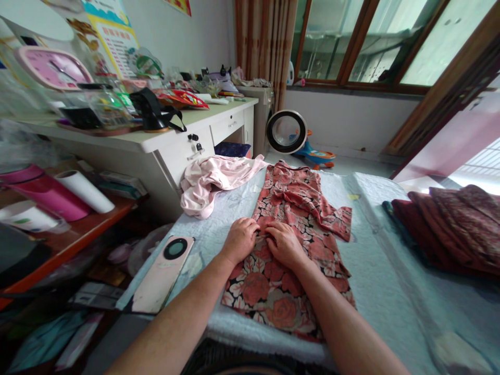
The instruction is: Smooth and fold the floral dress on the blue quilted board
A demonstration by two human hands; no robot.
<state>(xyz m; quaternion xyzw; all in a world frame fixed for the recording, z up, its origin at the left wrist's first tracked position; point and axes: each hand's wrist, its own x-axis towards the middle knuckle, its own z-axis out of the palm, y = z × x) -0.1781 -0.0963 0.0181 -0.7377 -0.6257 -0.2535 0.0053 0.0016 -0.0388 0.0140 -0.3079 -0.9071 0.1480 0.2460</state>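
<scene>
Floral garment (313, 242): lies lengthwise on the blue cover (378, 297) directly in front of the person, rust-red with large roses, pale leaves and black gaps between them.
Garment's shape: spread nearly flat, rumpled across the upper half; a short sleeve (339, 221) juts out to the right, and the near hem runs slantwise.
Left hand (240, 240): rests at the garment's left edge, fingers close together and curved over the fabric.
Right hand (285, 245): lies on the middle of the garment, fingers slightly apart and pointing towards the left hand; whether either hand pinches cloth, I cannot tell.
Hidden: the fabric under both palms and the right forearm; both thumbs are hard to make out.
Cut off: the folded stack of dark red clothes (457, 229) at the right edge.
Textures: thin, crumpled pale pink cloth (222, 179); softly wrinkled cover; smooth phone (166, 276) with a round black camera ring.
</scene>
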